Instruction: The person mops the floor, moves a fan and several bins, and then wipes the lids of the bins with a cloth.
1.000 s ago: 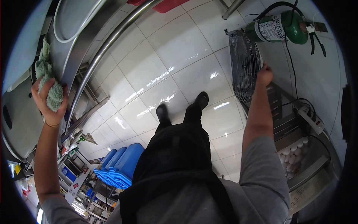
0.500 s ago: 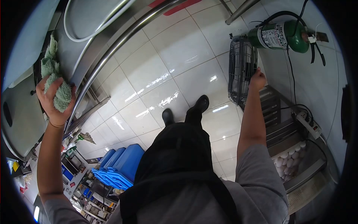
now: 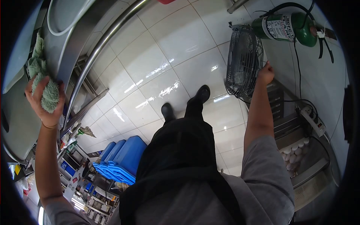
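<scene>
1. Holding a green cloth (image 3: 44, 92) bunched in my left hand (image 3: 39, 103), I am closing the grip around its lower end, fingers curled over the top of the wad and thumb underneath.
2. I am judging it soft, light and floppy, with a fuzzy pile that gives under the fingers; it will not slip, but it will not keep its shape either.
3. Above the grip, the loose end of the cloth is trailing up along the steel counter (image 3: 22, 112), lying against the metal beside a long rail (image 3: 101, 47).
4. I am thinking the best hold is right on the bunched middle, so no corner hangs free to drag or catch.
5. My right hand (image 3: 266, 73) is reaching out well away from the cloth, fingers closed at the edge of a wire fan guard (image 3: 243, 62); whether I am pinching a wire or only touching it, I cannot tell.
6. That guard looks stiff and thin-wired, better held at the outer ring than by the mesh.
7. Beyond that grip, a green extinguisher (image 3: 287, 26) is hanging on the wall.
</scene>
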`<state>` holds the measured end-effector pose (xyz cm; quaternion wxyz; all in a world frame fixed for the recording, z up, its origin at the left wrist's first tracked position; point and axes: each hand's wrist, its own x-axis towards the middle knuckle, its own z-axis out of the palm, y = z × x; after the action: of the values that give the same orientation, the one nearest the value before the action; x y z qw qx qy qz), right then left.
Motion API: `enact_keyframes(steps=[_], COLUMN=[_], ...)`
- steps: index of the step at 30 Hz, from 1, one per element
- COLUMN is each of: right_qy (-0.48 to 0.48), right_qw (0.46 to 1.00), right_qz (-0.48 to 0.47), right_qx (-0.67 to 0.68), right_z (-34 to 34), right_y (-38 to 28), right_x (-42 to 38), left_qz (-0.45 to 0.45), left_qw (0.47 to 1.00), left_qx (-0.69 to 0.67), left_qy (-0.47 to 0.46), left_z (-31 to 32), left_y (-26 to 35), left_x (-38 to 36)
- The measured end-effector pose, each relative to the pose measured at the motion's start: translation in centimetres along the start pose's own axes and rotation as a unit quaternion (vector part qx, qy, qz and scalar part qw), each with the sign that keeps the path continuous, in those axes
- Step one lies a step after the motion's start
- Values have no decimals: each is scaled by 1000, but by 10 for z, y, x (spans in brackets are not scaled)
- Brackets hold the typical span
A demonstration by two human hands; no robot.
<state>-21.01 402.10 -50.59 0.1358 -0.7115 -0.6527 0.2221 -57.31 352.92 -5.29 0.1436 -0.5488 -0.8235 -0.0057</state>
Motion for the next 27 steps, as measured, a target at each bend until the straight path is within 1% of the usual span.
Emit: enact_keyframes(steps=[2,3,4,5,6,7,8,9,10,11,12,13,15,16,18,20,21,22,24,25,26,27], right_qy=[-8,-9,-10,-55,-54,-146,-234,-305,-301,-273,-239,-272,-259,-256,-347,-350,-351,-348,-309,-306,-300,-293], right_qw=[1000,1000,1000,998,998,989,968,946,947,957,940,942,910,909,829,815,804,805,812,818,817,816], right_qz=[1,-12,-25,-29,-28,2,33,43,42,-97,-234,-157,-279,-283,-314,-327,-336,-341,-305,-291,-291,-293], right_qx=[-8,-8,-7,-1,-7,38,81,104,101,17,-68,-117,-168,-171,-304,-326,-343,-339,-390,-391,-397,-403], right_z=[1,3,5,3,0,-5,-13,-29,-32,-40,-47,-69,-78,-90,-103,-95,-88,-82,-78,-81,-83,-86], right_y=[4,6,9,11,14,18,24,23,45,67,83,77,123,116,108,105,102,98,89,87,82,79], right_x=[1,4,6,11,15,20,24,26,34,42,48,39,46,36,7,-7,-11,-13,-18,-20,-24,-26], left_qz=[19,38,37,36,36,39,39,42,44,53,51,52,50,56,56,58,63,60,6,12,19,25], left_qw=[1000,999,999,999,999,999,999,999,999,998,999,998,999,998,997,998,996,996,996,991,995,998], left_qx=[-4,-4,-7,2,9,11,2,8,16,19,15,17,20,32,43,25,56,62,-83,-128,-91,-39], left_qy=[5,2,1,-1,-3,-2,-3,-7,-9,-8,-4,-5,-2,0,2,11,5,9,33,30,29,48], left_z=[0,0,0,-1,-1,-1,0,0,-1,0,0,0,1,1,2,1,0,2,10,10,9,8], left_y=[-1,-2,-2,0,0,-1,-2,-4,-5,-6,-8,-9,-12,-12,-13,-15,-18,-17,-12,-12,-11,-7], left_x=[1,1,1,2,3,3,2,1,1,1,0,-1,-2,-2,-4,-5,-9,-11,-12,-13,-12,-14])
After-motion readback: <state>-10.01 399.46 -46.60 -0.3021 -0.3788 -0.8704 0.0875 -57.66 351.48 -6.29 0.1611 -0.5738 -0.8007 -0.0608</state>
